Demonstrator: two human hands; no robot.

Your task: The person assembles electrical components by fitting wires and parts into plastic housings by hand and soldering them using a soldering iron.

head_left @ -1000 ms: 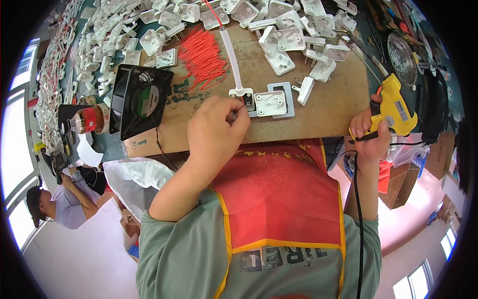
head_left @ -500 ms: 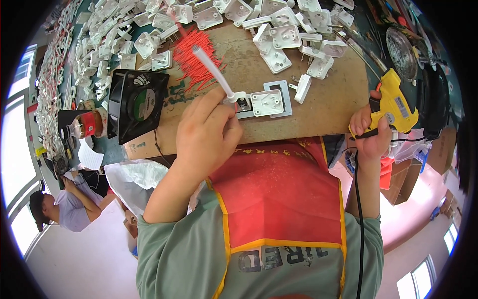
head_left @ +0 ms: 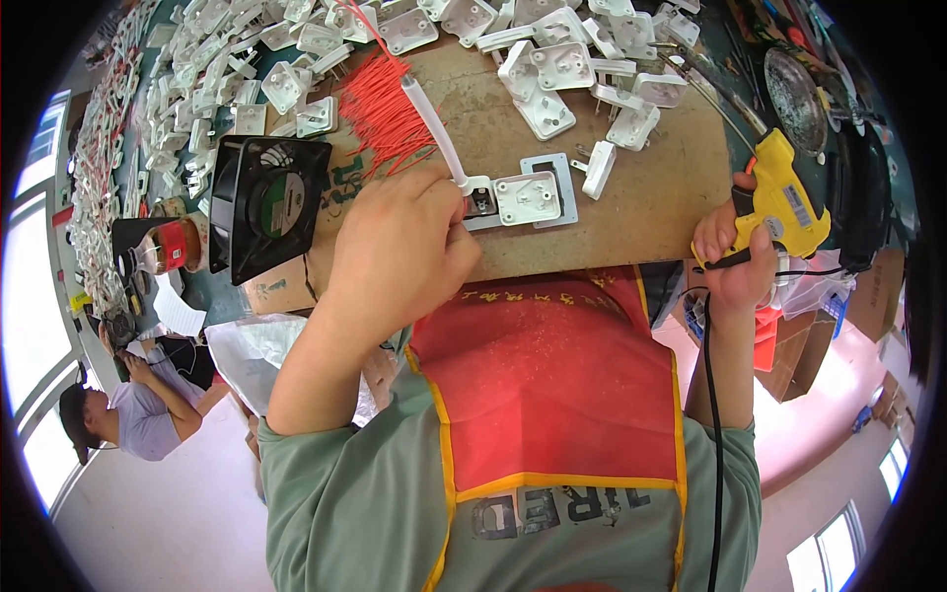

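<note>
My left hand (head_left: 395, 252) is closed beside the base of a white cable (head_left: 431, 123), which slants up and to the left. Thin red wires (head_left: 363, 28) come out of its upper end. My curled fingertips are hidden, so whatever they pinch does not show. Against that hand sits a small open plug housing (head_left: 480, 200) with dark parts inside. Right of it, an open white shell (head_left: 528, 198) rests on a grey metal plate (head_left: 566, 205). My right hand (head_left: 735, 242) grips a yellow glue gun (head_left: 786, 202) by its black trigger side, at the bench's right edge.
Many white plug shells (head_left: 564, 69) lie across the far bench. Cut red wires (head_left: 390, 113) are piled left of the cable. A black fan (head_left: 266, 207) stands at left, near a jar (head_left: 176, 245). A black cord (head_left: 712, 414) hangs below my right hand. Another person (head_left: 148, 395) sits far left.
The white cable's upper end has shifted right and slightly up, and red wires now show clearly at its tip. My left hand has rolled over slightly to the left. The glue gun has barely moved.
</note>
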